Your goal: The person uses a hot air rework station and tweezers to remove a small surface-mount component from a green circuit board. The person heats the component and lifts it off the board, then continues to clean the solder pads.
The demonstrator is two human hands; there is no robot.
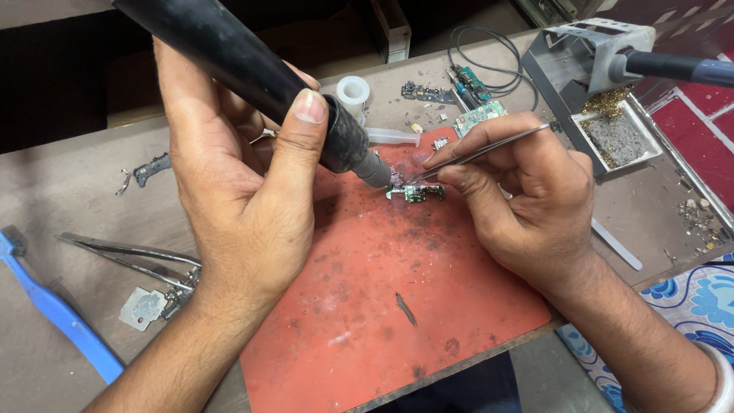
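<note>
Mid-rework: left hand (pixel 237 199) fingers wrap the black hot-air wand (pixel 252 76), right hand (pixel 527 191) fingers pinch tweezers (pixel 478 153) on the small green board (pixel 415 193) at the red mat's (pixel 382 306) far edge, part looks not lifted yet.

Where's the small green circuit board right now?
The small green circuit board lies on the red mat, centre of view, under the nozzle and tweezers.

close head view, probably steeply downward
</note>
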